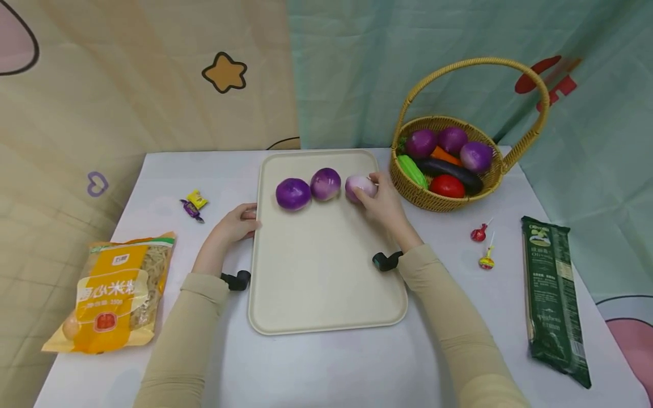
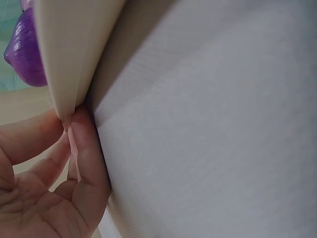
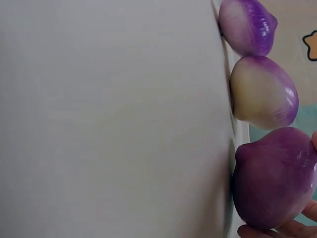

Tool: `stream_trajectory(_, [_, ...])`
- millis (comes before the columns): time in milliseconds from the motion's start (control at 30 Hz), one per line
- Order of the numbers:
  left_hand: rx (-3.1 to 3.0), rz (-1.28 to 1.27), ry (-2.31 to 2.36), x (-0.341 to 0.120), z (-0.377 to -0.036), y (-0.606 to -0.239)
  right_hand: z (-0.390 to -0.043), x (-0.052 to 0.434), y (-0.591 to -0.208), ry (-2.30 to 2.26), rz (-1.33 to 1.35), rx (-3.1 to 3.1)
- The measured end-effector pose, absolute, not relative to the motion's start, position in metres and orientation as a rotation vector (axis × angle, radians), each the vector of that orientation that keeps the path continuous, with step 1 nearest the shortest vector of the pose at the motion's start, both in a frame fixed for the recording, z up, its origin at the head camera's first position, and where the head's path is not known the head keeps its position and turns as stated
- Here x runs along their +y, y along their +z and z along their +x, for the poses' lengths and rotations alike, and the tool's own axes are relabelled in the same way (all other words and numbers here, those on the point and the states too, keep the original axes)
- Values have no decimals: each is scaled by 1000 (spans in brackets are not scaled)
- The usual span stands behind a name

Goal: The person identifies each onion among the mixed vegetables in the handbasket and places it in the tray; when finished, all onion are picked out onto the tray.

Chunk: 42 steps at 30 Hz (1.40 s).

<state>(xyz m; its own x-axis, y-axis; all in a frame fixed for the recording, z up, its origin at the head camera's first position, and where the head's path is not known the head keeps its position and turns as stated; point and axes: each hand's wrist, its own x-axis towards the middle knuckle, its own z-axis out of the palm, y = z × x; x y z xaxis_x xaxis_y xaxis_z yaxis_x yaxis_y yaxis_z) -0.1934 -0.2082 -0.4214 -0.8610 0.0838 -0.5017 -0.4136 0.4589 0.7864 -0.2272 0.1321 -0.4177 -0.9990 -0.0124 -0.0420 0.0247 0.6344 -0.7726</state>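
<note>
Resting at the tray's [image 1: 326, 283] far edge, 3 onions in a row; the right hand [image 1: 382, 201] curls round the rightmost onion [image 1: 359, 186] (paler than the other 2). Best handled, I judge, by seating it upright beside the middle onion [image 1: 325, 183] before letting go. Left hand [image 1: 236, 224]: fingers curled, pinching the tray's left rim to steady it. Basket [image 1: 408, 184] stands just beside, at the table's far right.

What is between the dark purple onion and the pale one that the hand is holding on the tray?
One more round purple-and-white onion sits between the dark purple onion and the pale onion in the head view.
</note>
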Motion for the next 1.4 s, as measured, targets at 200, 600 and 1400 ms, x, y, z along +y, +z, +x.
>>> stream_trajectory(200, [2234,-272,1401,-207,-192,-420,-228,132,-422,-1384,-39,2781])
stream_trajectory(600, [2241,-288,1368,-205,-195,-419,-229,139,-428,-1281,-146,2746])
stream_trajectory(1400, [2214,-268,1380,-208,-193,-420,-212,163,-398,-1249,-195,2846])
